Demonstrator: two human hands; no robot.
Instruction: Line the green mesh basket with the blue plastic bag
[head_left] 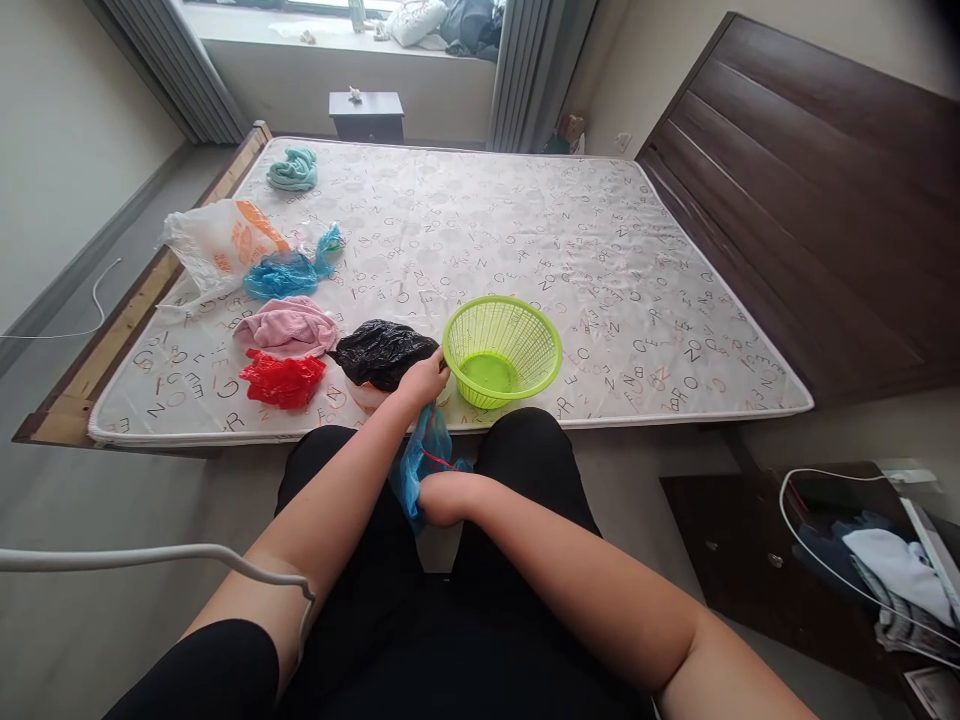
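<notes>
My left hand [424, 380] is raised at the mattress's near edge, pinching the top of a blue plastic bag [420, 462] that hangs down between my knees. My right hand [441, 498] is closed around the lower part of the same bag; a thin red strip shows on it. Just right of my left hand stands an empty green plastic basket [540, 345]. A crumpled black bag [382, 352] lies right behind my left hand.
On the bare mattress [525, 240] lie a red bag [283, 380], a pink bag [287, 326], another blue bag [285, 272], a white-orange bag [221, 243] and a teal bundle [292, 170]. A dark headboard [817, 200] stands right; a nightstand [742, 550] with cables sits lower right.
</notes>
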